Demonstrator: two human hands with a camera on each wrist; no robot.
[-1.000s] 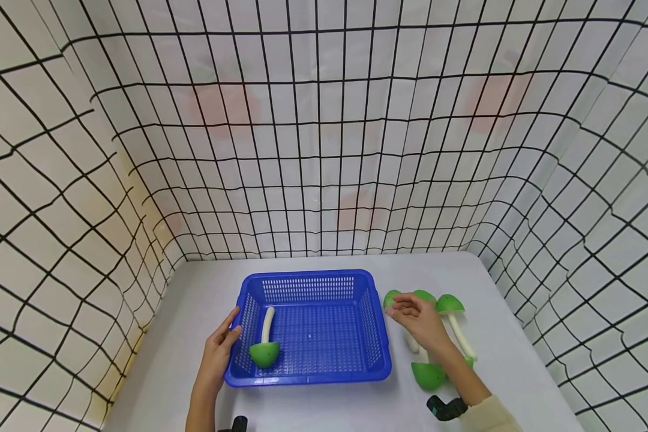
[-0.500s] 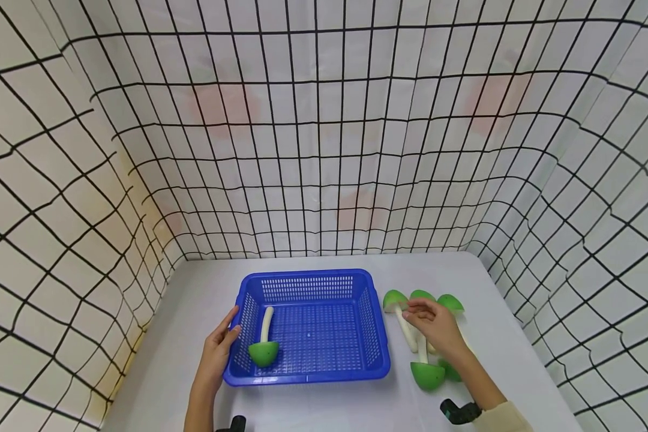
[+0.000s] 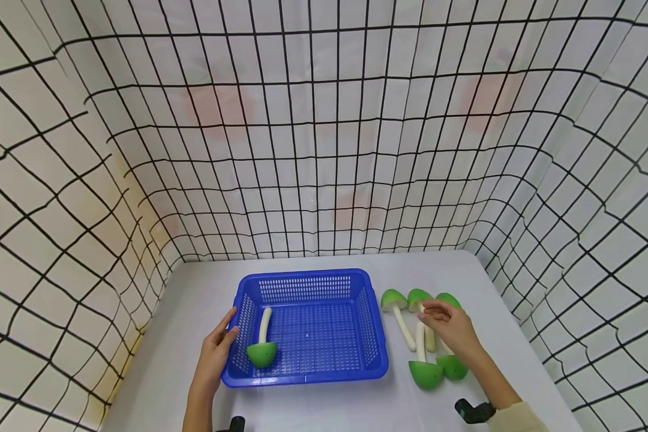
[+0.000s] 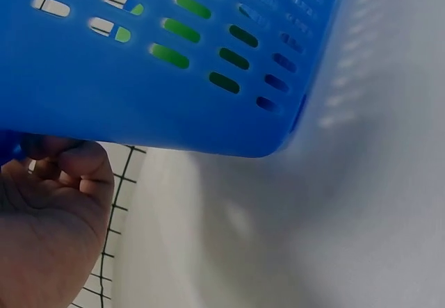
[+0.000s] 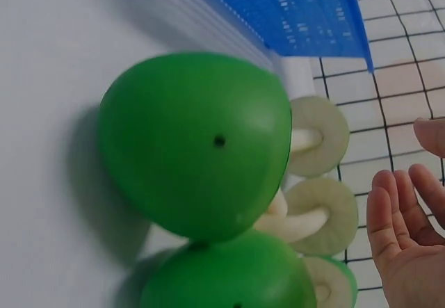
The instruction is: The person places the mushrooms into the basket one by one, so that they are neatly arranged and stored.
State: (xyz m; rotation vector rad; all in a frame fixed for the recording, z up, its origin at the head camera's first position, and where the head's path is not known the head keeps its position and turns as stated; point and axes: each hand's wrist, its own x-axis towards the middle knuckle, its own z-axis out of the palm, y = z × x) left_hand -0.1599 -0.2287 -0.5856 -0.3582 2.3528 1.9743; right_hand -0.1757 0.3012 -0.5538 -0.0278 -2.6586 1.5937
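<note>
We note the left hand [image 3: 214,351] gripping the left rim of the blue basket [image 3: 305,379]. One green-capped mushroom [image 3: 262,355] lies inside, toward that hand; five loose mushrooms [image 3: 425,375] lie bunched on the white table [image 3: 345,411], right of the basket. The right hand [image 3: 453,330] is above them, fingers loosely bent, nothing held.

Risks, as we judge: stems lie so close that pinching one could drag a neighbour, and rounded caps may then roll. A tug at the rim could slide the mushroom inside.

Only the head view lets us count every mushroom. The right wrist view gives us the back caps' pale undersides face-on; the left wrist view, green through the basket's slots.
</note>
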